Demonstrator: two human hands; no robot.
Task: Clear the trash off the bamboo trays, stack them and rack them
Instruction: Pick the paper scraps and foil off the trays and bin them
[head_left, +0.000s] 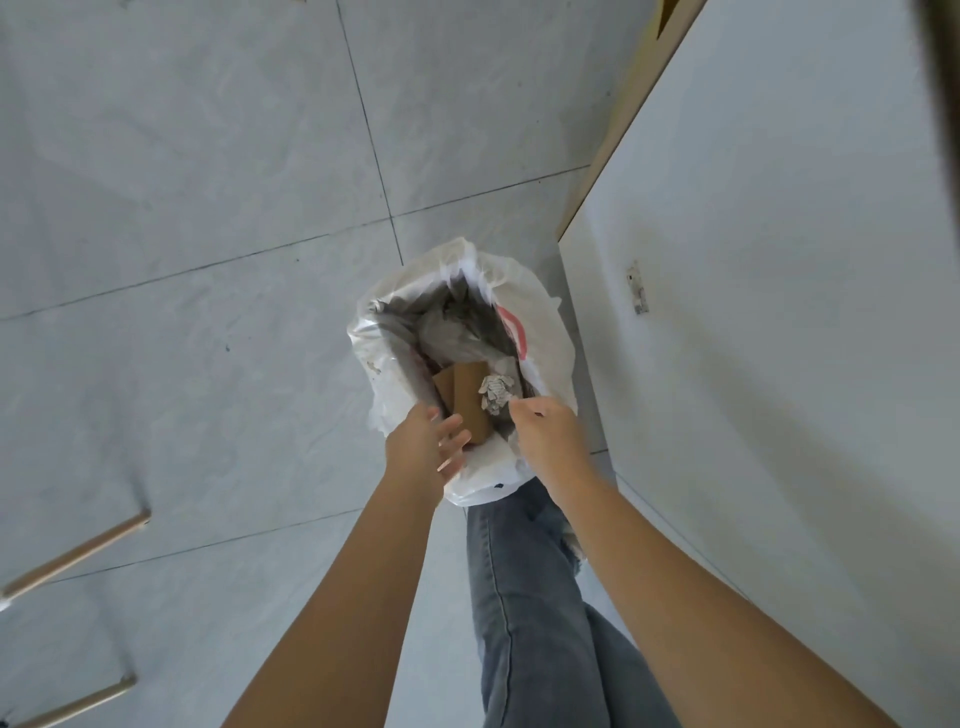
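A bin lined with a white plastic bag (545, 332) stands on the floor below me. Both hands reach over its near rim. My left hand (428, 441) has its fingers spread apart over a brown cardboard tube (467, 400) that lies in the bag, and it holds nothing. My right hand (545, 431) is loosely curled beside a crumpled ball of printed paper (496, 392) that sits just past its fingertips, apart from them. No bamboo tray is in view.
A white cabinet or table side (779, 312) with a wooden edge rises at the right, close to the bin. Two wooden legs (78, 556) show at the lower left. My jeans-clad leg (524, 597) is behind the bin on grey floor tiles.
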